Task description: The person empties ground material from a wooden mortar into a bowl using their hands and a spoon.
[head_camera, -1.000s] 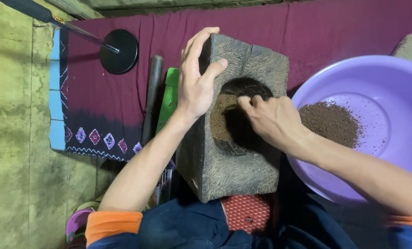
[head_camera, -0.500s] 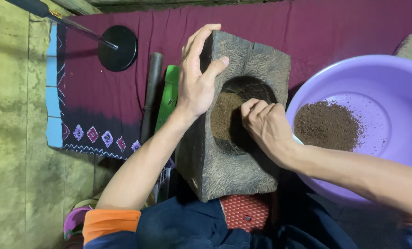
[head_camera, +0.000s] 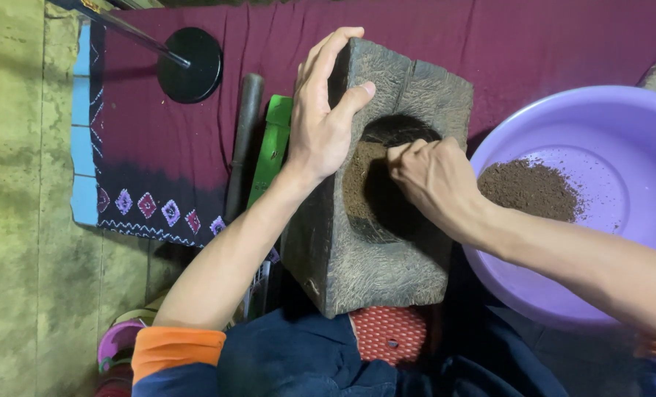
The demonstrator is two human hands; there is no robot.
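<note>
A tall grey wooden mortar block with a round hollow stands tilted towards me. My left hand grips its left upper edge, thumb on the rim of the hollow. My right hand reaches into the hollow with bent fingers among brown powder. To the right sits a purple plastic basin with a heap of the same brown powder in it.
A dark wooden pestle and a green flat object lie left of the block on a maroon patterned cloth. A black round stand base sits on the cloth at the back. A red woven item lies under the block.
My right hand has slid from the hollow's right rim deeper into it. The left hand keeps its grip on the block.
</note>
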